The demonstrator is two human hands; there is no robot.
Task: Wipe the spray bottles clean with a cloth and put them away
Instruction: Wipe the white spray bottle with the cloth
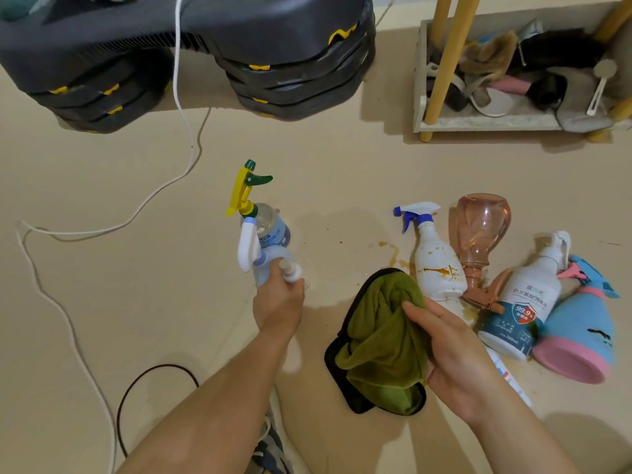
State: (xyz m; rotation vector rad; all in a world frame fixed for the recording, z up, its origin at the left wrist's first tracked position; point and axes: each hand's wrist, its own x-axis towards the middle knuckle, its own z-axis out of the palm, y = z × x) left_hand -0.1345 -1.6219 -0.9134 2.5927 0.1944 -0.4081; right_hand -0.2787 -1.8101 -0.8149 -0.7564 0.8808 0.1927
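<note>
a white cable (85, 230) is trailing across the floor on the left. the left hand (278, 302) is curling tight round a cluster of small spray bottles (270, 230), a yellow and green trigger (241, 191) poking up; i cannot tell whether they are touching the floor. the right hand (455, 350) is clutching a bunched green cloth (379, 336), fingers wrapped over it. just beside the cloth a white bottle with a blue trigger (437, 268) is sitting in a brown spill (393, 254), streaked with it. further right a clear pink bottle (482, 230), a white labelled bottle (519, 309) and a blue and pink bottle (581, 330) are lying together.
</note>
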